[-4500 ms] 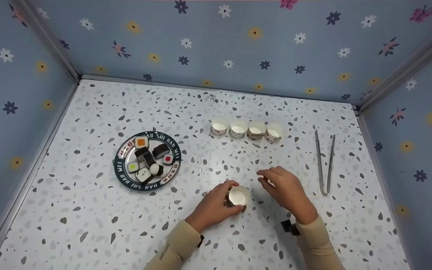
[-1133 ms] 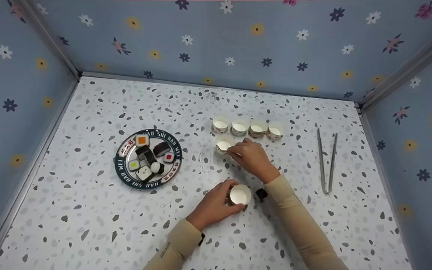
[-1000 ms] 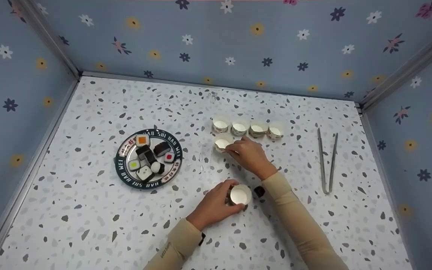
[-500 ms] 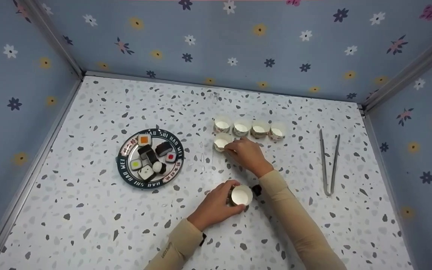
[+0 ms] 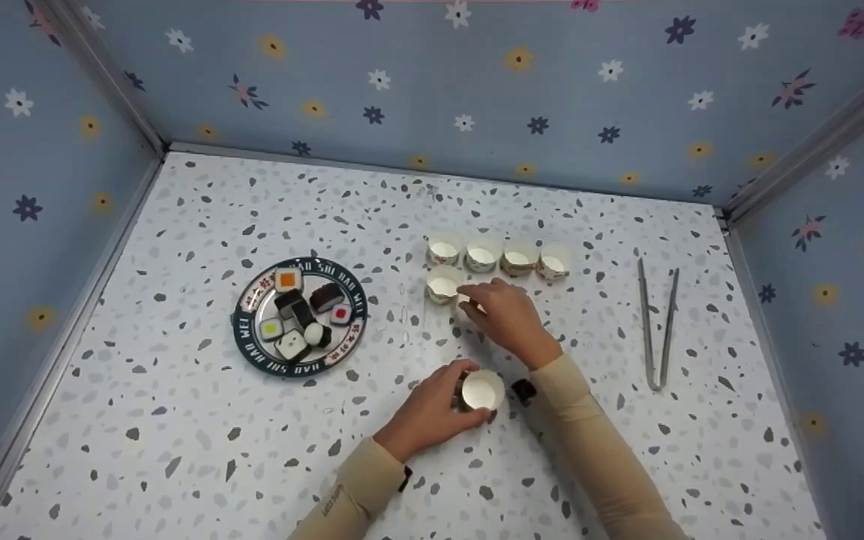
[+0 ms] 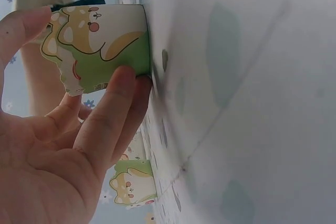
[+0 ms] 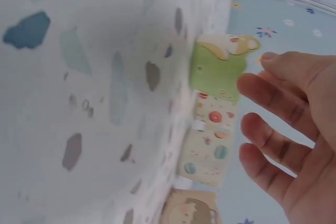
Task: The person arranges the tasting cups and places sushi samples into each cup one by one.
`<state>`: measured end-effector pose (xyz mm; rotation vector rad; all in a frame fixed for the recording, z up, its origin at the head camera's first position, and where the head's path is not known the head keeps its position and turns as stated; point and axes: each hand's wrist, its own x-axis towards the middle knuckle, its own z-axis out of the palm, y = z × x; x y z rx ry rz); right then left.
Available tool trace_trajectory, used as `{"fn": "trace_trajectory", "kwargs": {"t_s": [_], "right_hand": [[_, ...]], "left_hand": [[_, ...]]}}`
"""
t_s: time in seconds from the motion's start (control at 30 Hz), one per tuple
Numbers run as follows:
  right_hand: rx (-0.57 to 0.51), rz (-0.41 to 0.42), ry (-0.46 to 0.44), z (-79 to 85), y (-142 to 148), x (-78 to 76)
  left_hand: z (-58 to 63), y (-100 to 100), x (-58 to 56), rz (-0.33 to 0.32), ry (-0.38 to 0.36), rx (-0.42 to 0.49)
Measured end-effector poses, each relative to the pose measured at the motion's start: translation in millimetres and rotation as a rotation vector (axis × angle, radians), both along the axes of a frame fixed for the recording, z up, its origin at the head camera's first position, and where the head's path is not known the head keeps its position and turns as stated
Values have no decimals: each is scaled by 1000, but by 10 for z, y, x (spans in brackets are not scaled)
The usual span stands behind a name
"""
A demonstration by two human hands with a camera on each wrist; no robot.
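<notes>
Near the front middle, my left hand (image 5: 428,416) grips a paper baking cup (image 5: 483,391) between thumb and fingers. Its side bears a cartoon dog on green (image 6: 123,51), and a second dog-ear edge at the rim suggests nested cups. My right hand (image 5: 511,319) is beside another paper baking cup (image 5: 443,285), also dog-printed. In the right wrist view, its loosely bent fingers (image 7: 273,95) are just off that cup's rim (image 7: 244,69) and hold nothing. Right behind stands a row of several paper cups (image 5: 481,257) with white insides and varied prints.
On the left lies a round plate (image 5: 244,341) with a dark lettered rim, bearing several sushi-like pieces (image 5: 291,345). Metal tongs (image 5: 648,330) lie spread on the right of the speckled table (image 5: 199,420). Flowered walls (image 5: 447,90) enclose the back and sides.
Over these seconds my right hand has set a cup in front of the row's left end, nudged it left, let go and drawn back slightly right. My left hand keeps its grip in place.
</notes>
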<state>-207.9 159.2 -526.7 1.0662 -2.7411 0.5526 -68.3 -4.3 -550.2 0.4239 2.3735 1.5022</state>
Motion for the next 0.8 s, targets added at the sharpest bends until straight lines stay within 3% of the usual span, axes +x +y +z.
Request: {"fn": "trace_trajectory", "kwargs": {"t_s": [0.47,0.63,0.8], "right_hand": [[22,8,33,314,423,655],[51,52,-8,428,519,868],[62,68,-46,419,589,1039]], "left_hand": [[16,30,8,28,12,-7],[8,41,3,29,29,-3],[30,38,12,25,22,8]]}}
